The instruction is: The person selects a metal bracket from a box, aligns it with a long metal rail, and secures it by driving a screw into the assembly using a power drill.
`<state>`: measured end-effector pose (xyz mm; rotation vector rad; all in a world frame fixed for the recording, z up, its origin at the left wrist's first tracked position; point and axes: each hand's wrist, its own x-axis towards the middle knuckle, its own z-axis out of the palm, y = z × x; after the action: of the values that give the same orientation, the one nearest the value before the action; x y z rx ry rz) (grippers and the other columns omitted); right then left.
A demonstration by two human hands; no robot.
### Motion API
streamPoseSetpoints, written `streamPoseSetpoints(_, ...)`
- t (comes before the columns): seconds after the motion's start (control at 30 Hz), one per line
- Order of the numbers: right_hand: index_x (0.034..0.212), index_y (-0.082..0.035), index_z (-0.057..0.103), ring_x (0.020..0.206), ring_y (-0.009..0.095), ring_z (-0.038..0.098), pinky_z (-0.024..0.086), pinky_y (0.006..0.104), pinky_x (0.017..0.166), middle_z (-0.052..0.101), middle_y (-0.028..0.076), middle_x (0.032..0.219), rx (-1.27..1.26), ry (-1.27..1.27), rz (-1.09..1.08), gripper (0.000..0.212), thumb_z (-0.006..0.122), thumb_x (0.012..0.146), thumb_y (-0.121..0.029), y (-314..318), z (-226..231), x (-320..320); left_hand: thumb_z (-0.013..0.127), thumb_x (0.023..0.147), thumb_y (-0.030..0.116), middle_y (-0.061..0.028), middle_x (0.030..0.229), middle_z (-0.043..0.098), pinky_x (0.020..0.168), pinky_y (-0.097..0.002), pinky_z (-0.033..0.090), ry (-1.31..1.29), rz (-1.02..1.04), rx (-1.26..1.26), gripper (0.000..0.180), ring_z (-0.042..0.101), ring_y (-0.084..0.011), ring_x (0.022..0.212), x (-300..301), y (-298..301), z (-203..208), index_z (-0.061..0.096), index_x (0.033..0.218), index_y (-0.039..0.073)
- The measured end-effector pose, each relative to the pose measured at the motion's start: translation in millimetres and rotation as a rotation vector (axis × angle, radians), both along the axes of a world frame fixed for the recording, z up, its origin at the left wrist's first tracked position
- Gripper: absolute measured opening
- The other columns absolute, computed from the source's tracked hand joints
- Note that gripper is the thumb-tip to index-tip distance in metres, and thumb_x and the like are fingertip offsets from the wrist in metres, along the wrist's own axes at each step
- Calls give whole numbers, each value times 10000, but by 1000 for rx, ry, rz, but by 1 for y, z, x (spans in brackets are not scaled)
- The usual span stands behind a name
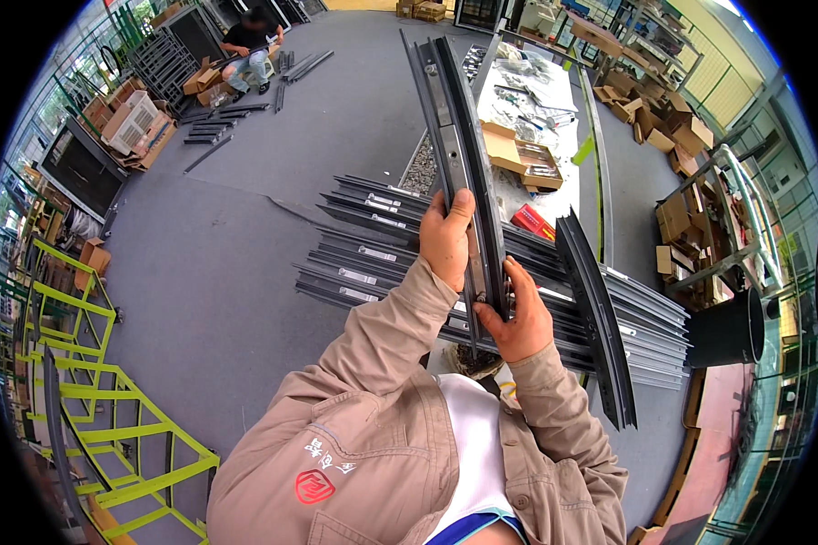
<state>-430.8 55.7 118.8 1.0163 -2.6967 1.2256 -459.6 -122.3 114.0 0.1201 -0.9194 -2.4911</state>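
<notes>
Both my hands hold a long dark metal profile (pixel 487 163) upright in front of me, with a silver metal strip set along its channel. My left hand (pixel 447 238) is closed round its left side, the thumb lying on the front. Lower down, my right hand (pixel 523 313) grips the right edge near the bottom end, its thumb pressed against the profile. Behind and below lie several dark profiles (pixel 336 238) side by side, some bearing small silver fittings (pixel 377 252). Another dark profile (pixel 598 318) rests crosswise over them, right of my right hand.
Beyond the profiles is a white-topped bench (pixel 559 77) with an open cardboard box (pixel 509 145) and a red box (pixel 533 221). A black bin (pixel 732 329) stands at right, yellow-green frames (pixel 141 436) at lower left. Far left, a person (pixel 250 50) sits near profiles on the floor.
</notes>
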Motion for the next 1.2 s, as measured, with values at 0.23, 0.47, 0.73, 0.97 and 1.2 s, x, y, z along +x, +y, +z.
streamPoseSetpoints(0.23, 1378, -13, 493, 1230, 381, 593, 523, 407, 978, 532, 200, 1422, -98, -26, -17, 715, 840, 778, -189, 0, -5, 0, 621, 1020, 315, -55, 883, 668, 587, -281, 579, 9, 18, -50, 295, 672, -141, 679, 0, 2, -1, 569, 1130, 46)
streamPoseSetpoints(0.47, 1466, -18, 410, 1268, 350, 572, 483, 392, 1028, 523, 203, 1429, -154, -67, 23, 831, 854, 792, -215, 3, -15, -1, 619, 1020, 324, -57, 898, 670, 614, -276, 582, 17, 29, -63, 321, 675, -140, 703, 1, 4, -2, 558, 1157, 41)
streamPoseSetpoints(0.73, 1522, 13, 321, 1261, 308, 565, 457, 373, 1042, 528, 239, 1386, -313, -347, 29, 869, 812, 867, -280, -2, -24, -5, 633, 1005, 377, -73, 936, 677, 645, -290, 592, -1, 17, -80, 404, 687, -160, 734, 4, 2, -1, 553, 1166, 15)
streamPoseSetpoints(0.97, 1513, 11, 329, 1248, 288, 558, 460, 366, 1032, 515, 219, 1391, -227, -171, -64, 785, 762, 914, -254, -5, -22, 1, 600, 1006, 449, -87, 994, 691, 681, -298, 599, 47, -43, -29, 462, 703, -171, 792, -3, -1, -17, 567, 1174, 20)
streamPoseSetpoints(1.2, 1481, 24, 367, 1310, 391, 521, 447, 417, 1063, 476, 252, 1434, -182, -31, -154, 769, 769, 891, -263, -10, -9, 8, 520, 1043, 450, -120, 1110, 677, 835, -357, 594, 101, -120, 86, 512, 701, -213, 933, -6, 2, -30, 528, 1299, 6)
